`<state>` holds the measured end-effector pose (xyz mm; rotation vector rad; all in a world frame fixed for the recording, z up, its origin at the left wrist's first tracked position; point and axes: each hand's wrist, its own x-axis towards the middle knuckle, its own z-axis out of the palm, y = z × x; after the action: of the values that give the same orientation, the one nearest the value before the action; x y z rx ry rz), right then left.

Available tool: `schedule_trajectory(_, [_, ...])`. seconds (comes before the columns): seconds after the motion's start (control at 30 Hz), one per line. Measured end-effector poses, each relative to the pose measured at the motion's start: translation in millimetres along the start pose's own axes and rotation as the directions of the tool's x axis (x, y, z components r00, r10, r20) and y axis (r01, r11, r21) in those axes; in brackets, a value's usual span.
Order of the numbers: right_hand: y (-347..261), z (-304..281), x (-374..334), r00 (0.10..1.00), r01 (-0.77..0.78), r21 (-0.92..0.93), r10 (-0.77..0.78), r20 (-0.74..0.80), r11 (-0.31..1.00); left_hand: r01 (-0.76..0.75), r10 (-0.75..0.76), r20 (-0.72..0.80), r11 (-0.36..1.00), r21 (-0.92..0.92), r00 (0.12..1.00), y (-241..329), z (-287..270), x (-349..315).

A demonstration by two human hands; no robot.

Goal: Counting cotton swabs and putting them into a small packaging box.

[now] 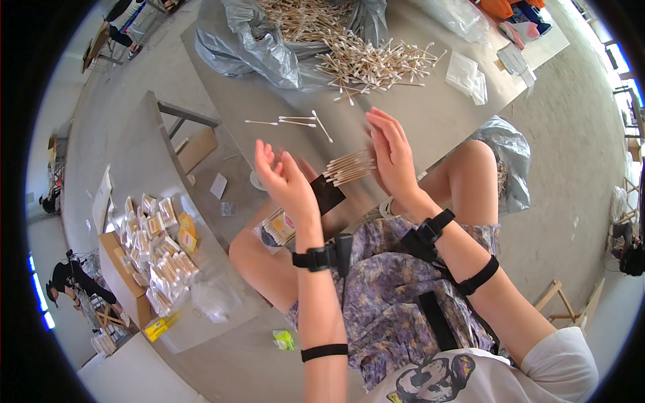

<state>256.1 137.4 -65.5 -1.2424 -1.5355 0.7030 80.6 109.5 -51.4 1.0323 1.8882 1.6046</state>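
A bundle of cotton swabs [349, 167] sits in a small dark holder [327, 195] between the two hands, above the person's lap. The left hand [285, 178] and right hand [392, 153] flank it with flat open palms, gripping nothing, likely to square the sticks. Beyond, the grey bench [430, 117] carries a loose swab pile [369, 64] and plastic bags. Packed boxes [158, 252] lie on a lower bench to the left, over a concrete floor.

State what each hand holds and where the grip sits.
A bundle of cotton swabs is pressed between the flat palms of the left hand and right hand; the exact grip is hidden.
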Motion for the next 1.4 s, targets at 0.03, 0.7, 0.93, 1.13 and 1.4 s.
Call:
schedule_trajectory(0.03, [0,-1,1,1.000,0.001,0.002,-0.001,-0.003,1.000,-0.052,0.040,0.055,0.971,0.234,0.998,-1,-3,12])
schedule_trajectory(0.7, [-5,4,-5,0.983,0.154,-0.182,-0.131,0.132,0.971,-0.545,0.334,0.458,0.686,0.481,0.824,-2,14,56])
schedule_trajectory(0.93, [-5,3,-5,0.985,0.151,-0.173,-0.133,0.112,0.973,-0.412,0.240,0.364,0.742,0.529,0.900,5,5,46])
schedule_trajectory(1.13, [-6,3,-5,0.986,0.149,-0.176,-0.131,0.108,0.973,-0.351,0.190,0.346,0.793,0.498,0.919,13,27,38])
schedule_trajectory(1.4, [-9,6,-5,0.993,0.115,-0.105,-0.111,0.048,0.988,-0.385,0.191,0.407,0.795,0.470,0.893,25,55,19])
